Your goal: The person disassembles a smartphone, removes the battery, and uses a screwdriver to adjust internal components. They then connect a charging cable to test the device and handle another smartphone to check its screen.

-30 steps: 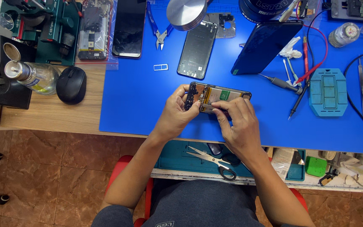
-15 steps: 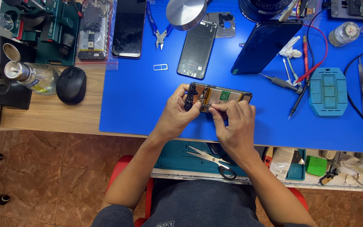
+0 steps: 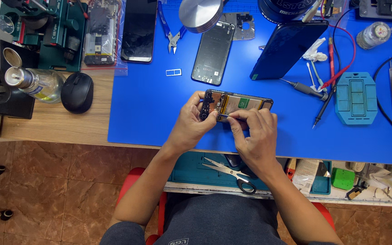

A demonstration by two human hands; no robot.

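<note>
Blue matting (image 3: 150, 113) covers the worktop (image 3: 46, 124), and the opened phone (image 3: 237, 104) lies on it near the front edge, back side up, its internals exposed. The left hand (image 3: 193, 121) grips the phone's left end, fingers curled closed around the frame edge by the camera section. The right hand (image 3: 252, 131) is pinched shut, thumb and forefinger together on a thin pale tool or strip (image 3: 223, 116) at the lower edge of the board; what exactly it is cannot be told at this size.

Progress, judged from the layout: the back cover (image 3: 214, 53) is already off and lies apart, further up the mat, with the small card tray (image 3: 173, 72) to its left. A yellow-green battery label (image 3: 239, 103) shows in the frame, so the battery appears to be in place still. Board shields look partly fitted. Disassembly therefore seems to be at an early-to-middle stage, with internal parts yet to be lifted.

Nearby: a screwdriver (image 3: 302, 87) and a blue screw-sorting tray (image 3: 355, 97) to the right, cutting pliers (image 3: 171, 31) above, scissors (image 3: 227, 172) in the drawer below.
</note>
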